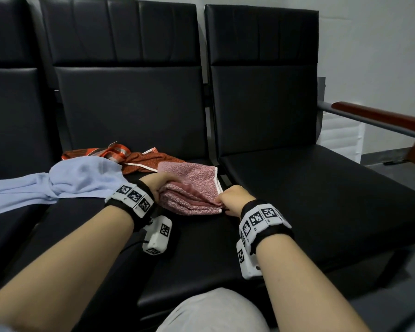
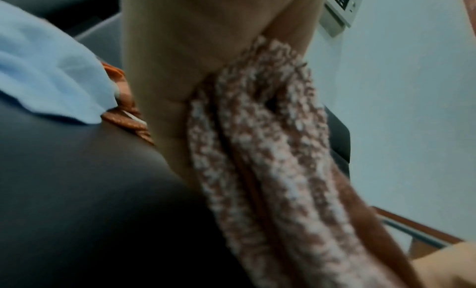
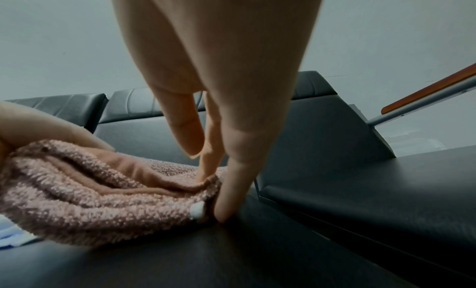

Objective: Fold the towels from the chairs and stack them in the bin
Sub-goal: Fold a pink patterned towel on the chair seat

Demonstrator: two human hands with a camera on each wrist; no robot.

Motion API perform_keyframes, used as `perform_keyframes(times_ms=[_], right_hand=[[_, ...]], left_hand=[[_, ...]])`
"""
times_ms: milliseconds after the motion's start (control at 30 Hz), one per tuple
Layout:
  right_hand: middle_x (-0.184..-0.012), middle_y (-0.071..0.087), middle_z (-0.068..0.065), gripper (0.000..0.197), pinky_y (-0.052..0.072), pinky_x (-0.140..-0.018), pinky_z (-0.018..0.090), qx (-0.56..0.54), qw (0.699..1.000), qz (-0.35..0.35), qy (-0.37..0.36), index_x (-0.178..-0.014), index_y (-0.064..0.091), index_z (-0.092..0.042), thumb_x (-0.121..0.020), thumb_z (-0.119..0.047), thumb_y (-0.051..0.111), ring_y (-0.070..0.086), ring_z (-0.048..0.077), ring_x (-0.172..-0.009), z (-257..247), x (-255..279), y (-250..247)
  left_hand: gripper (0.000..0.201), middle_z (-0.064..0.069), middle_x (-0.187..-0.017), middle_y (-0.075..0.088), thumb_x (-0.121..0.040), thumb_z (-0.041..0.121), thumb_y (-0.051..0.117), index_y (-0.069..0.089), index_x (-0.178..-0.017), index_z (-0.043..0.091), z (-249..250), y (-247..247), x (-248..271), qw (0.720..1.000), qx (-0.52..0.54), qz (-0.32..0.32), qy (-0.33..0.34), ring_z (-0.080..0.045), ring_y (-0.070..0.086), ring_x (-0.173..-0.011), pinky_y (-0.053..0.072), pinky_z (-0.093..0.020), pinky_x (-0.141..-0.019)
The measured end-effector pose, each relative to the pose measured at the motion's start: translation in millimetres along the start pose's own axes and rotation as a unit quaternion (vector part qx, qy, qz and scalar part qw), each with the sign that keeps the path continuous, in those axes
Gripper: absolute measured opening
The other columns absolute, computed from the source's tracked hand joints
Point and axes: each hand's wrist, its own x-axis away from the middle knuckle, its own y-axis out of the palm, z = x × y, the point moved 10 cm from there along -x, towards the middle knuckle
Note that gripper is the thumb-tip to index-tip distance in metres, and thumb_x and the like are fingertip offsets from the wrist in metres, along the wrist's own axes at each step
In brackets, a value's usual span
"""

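Blue towel [image 1: 58,185] lies unfolded beyond the left hand [image 1: 153,185], waiting its turn. This hand's fingers grip the pink towel [image 1: 192,190] at its folded end; the right hand [image 1: 230,200] pinches the other end, probably to align the layers on the seat [image 1: 201,245]

Speckled pink towel [image 1: 192,188], pale blue towel [image 1: 82,178], rust-orange patterned cloth [image 1: 139,159], black chairs [image 1: 297,183].
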Motion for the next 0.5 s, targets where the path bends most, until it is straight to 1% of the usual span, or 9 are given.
perform_keyframes(times_ms=[67,100,133,167,233,267,300,400,500], right_hand=[[-0.11,0.064,0.017,0.023,0.053,-0.093,0.044,-0.016,1.0,-0.004,0.014,-0.103,0.065,-0.002,-0.084,-0.012,0.059,0.063,0.03,-0.103,4,1,-4],[-0.11,0.064,0.016,0.018,0.054,-0.092,0.042,-0.029,0.999,-0.01,0.023,-0.099,0.065,-0.003,-0.085,-0.012,0.059,0.063,0.029,-0.103,7,2,-5],[-0.108,0.064,0.014,0.011,0.054,-0.092,0.039,-0.044,0.998,-0.015,0.03,-0.093,0.064,-0.005,-0.086,-0.012,0.058,0.062,0.028,-0.103,9,3,-7],[-0.104,0.063,0.013,0.007,0.053,-0.092,0.038,-0.057,0.998,-0.015,0.032,-0.087,0.062,-0.008,-0.088,-0.012,0.057,0.062,0.029,-0.104,9,5,-9],[-0.093,0.06,0.01,0.011,0.053,-0.094,0.04,-0.073,0.997,-0.006,0.031,-0.079,0.057,-0.012,-0.09,-0.015,0.054,0.061,0.029,-0.104,8,8,-15],[-0.092,0.06,0.009,0.012,0.054,-0.093,0.042,-0.08,0.996,-0.003,0.029,-0.08,0.057,-0.012,-0.09,-0.018,0.053,0.062,0.029,-0.103,8,8,-16],[-0.094,0.062,0.01,0.015,0.055,-0.09,0.042,-0.086,0.996,-0.004,0.026,-0.084,0.059,-0.011,-0.089,-0.023,0.052,0.063,0.029,-0.102,7,8,-16],[-0.109,0.065,0.011,0.038,0.058,-0.081,0.04,-0.112,0.993,-0.021,0.019,-0.104,0.062,-0.012,-0.083,-0.041,0.052,0.063,0.028,-0.1,5,10,-12],[-0.12,0.061,0.011,0.063,0.057,-0.081,0.046,-0.176,0.984,-0.024,0.029,-0.121,0.054,-0.016,-0.072,-0.054,0.048,0.061,0.03,-0.107,9,15,-15]], left_hand=[[0.013,-0.003,-0.046,0.063,-0.089,0.009,0.057,0.06,-0.076,0.004,8,4,1,0.999,0.024,0.006,0.044,-0.013,0.061,-0.039,0.051,-0.019,-0.041],[0.011,-0.002,-0.047,0.063,-0.089,0.009,0.056,0.058,-0.079,0.005,11,6,4,0.997,0.052,0.004,0.06,-0.012,0.061,-0.04,0.051,-0.019,-0.041],[0.01,-0.003,-0.049,0.064,-0.089,0.009,0.056,0.058,-0.08,0.005,12,8,7,0.995,0.07,-0.001,0.066,-0.014,0.062,-0.041,0.052,-0.021,-0.043],[0.009,-0.006,-0.052,0.065,-0.088,0.009,0.057,0.059,-0.081,0.003,12,11,9,0.994,0.096,-0.014,0.059,-0.017,0.063,-0.042,0.054,-0.024,-0.045],[0.009,-0.014,-0.059,0.066,-0.087,0.008,0.059,0.059,-0.085,-0.001,14,20,20,0.988,0.144,-0.038,0.043,-0.024,0.065,-0.047,0.057,-0.033,-0.05],[0.01,-0.015,-0.062,0.066,-0.087,0.008,0.058,0.059,-0.087,-0.002,18,24,26,0.984,0.164,-0.046,0.044,-0.026,0.065,-0.048,0.057,-0.035,-0.051],[0.01,-0.016,-0.064,0.066,-0.088,0.008,0.056,0.058,-0.088,-0.002,22,29,29,0.98,0.184,-0.056,0.053,-0.026,0.066,-0.05,0.057,-0.036,-0.053],[0.009,-0.015,-0.072,0.065,-0.088,0.006,0.053,0.057,-0.091,-0.001,28,38,37,0.969,0.226,-0.073,0.071,-0.027,0.066,-0.056,0.058,-0.039,-0.059],[0.007,-0.015,-0.076,0.063,-0.088,0.006,0.051,0.055,-0.09,0.0,35,48,43,0.963,0.238,-0.089,0.085,-0.027,0.065,-0.061,0.058,-0.039,-0.066]])
